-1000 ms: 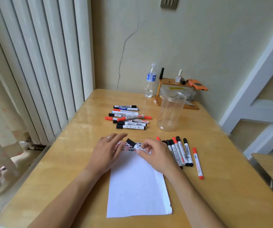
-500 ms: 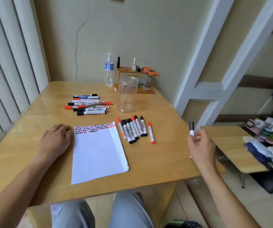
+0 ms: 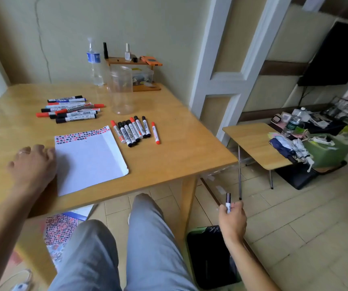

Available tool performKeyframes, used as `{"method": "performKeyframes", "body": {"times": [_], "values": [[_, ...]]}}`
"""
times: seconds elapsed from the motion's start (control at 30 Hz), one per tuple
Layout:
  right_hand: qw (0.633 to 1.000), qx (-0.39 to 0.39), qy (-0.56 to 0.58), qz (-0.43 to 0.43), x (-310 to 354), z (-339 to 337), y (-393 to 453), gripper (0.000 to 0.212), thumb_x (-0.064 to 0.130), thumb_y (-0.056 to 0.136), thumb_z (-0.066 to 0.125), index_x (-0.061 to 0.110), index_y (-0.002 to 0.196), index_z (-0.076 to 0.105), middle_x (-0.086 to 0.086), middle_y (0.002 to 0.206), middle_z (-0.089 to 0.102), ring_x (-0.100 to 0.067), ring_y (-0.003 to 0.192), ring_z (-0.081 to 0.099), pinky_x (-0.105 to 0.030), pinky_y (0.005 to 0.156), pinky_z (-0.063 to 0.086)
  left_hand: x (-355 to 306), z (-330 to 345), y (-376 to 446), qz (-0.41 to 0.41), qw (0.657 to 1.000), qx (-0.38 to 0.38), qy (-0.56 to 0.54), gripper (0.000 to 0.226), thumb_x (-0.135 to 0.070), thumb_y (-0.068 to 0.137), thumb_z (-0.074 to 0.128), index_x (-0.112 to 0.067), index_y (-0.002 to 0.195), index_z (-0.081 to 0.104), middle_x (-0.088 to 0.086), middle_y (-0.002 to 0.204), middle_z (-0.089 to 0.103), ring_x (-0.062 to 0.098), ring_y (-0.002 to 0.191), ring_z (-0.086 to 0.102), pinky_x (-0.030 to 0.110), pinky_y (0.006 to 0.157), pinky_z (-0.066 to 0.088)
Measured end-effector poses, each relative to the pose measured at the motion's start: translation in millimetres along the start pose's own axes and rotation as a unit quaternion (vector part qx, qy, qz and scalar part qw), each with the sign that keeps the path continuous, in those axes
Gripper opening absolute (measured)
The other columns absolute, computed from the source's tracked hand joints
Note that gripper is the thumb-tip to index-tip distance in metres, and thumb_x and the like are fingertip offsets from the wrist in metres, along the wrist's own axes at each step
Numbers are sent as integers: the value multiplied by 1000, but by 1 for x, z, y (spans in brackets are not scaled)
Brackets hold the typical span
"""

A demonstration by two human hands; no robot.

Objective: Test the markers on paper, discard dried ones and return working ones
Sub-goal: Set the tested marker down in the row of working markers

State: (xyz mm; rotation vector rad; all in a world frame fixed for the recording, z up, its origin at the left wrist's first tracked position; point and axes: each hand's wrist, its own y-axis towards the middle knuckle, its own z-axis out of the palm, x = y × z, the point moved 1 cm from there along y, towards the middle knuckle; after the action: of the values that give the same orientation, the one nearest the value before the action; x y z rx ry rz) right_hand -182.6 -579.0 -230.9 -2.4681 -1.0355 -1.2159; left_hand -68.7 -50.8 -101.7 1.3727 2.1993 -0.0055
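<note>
Black-capped, the marker (image 3: 228,202) stood upright in the right hand (image 3: 233,220), whose fingers (image 3: 237,206) curled round it, off the desk (image 3: 169,156) and above the green bin (image 3: 211,257). Beside the paper (image 3: 89,160) on the desk, the left hand (image 3: 33,164) rested, fingers loosely bent, holding nothing.

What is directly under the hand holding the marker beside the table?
Under the right hand, which grips a black-capped marker, stands a green bin lined with a black bag on the tiled floor. The bag's dark interior hides any contents.
</note>
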Motion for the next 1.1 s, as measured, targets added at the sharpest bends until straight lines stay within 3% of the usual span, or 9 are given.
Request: {"method": "performKeyframes", "body": {"times": [0.1,0.23,0.37,0.5,0.67,0.8,0.9,1.0,1.1], "values": [[991,82,-89,49,-40,15,-9,17,22,93,66,11,96,53,-14,99,68,-35,85,66,-36,64,50,-22,-2,-12,25,999,-33,-28,53,-41,96,37,-6,127,61,36,128,55,52,119,53,62,102,39],[966,184,-158,92,-69,26,-14,21,24,92,67,10,105,58,-13,110,71,-33,99,68,-31,67,44,-57,3,-30,124,990,-51,-48,38,-29,104,47,-3,127,62,32,130,57,49,119,54,57,101,39],[954,215,-185,96,-80,34,-17,20,25,88,70,16,98,55,-13,111,72,-33,98,70,-33,76,55,-81,10,-47,176,981,-50,-59,32,-24,104,50,-3,124,64,26,130,60,43,121,56,55,101,41],[947,216,-212,107,-89,41,-16,36,23,88,73,11,119,61,-16,119,71,-35,105,70,-36,82,57,-86,15,-54,206,976,-48,-52,32,-25,103,50,-5,122,65,24,127,62,42,116,58,53,98,42],[961,177,-185,103,-83,40,-8,25,21,94,67,7,113,62,-18,119,69,-37,106,69,-38,80,54,-82,18,-54,212,976,-34,-42,31,-24,104,51,-4,123,65,24,126,63,43,116,58,54,97,43],[990,88,-103,50,-48,24,8,7,11,96,60,9,103,60,-17,111,67,-37,95,68,-42,74,56,-79,21,-51,214,975,-32,-38,31,-25,104,51,-5,123,65,24,126,63,43,115,59,54,97,42],[999,-13,-26,-23,-1,0,26,13,4,93,57,10,105,59,-14,113,62,-37,96,65,-42,74,54,-83,24,-49,214,976,-27,-37,31,-25,104,52,-5,122,66,24,125,64,43,115,59,53,97,42],[981,-108,63,-145,61,-25,39,15,1,89,52,8,101,58,-12,106,60,-29,87,58,-36,72,45,-88,25,-47,222,974,-31,-43,28,-23,103,54,-5,120,67,23,121,65,43,111,61,52,95,43],[956,-110,112,-249,131,-35,43,13,1,88,50,8,97,57,-8,102,59,-22,85,54,-28,74,38,-91,26,-44,227,972,-32,-41,27,-23,102,55,-6,118,68,21,119,66,42,108,62,50,93,43]]}}
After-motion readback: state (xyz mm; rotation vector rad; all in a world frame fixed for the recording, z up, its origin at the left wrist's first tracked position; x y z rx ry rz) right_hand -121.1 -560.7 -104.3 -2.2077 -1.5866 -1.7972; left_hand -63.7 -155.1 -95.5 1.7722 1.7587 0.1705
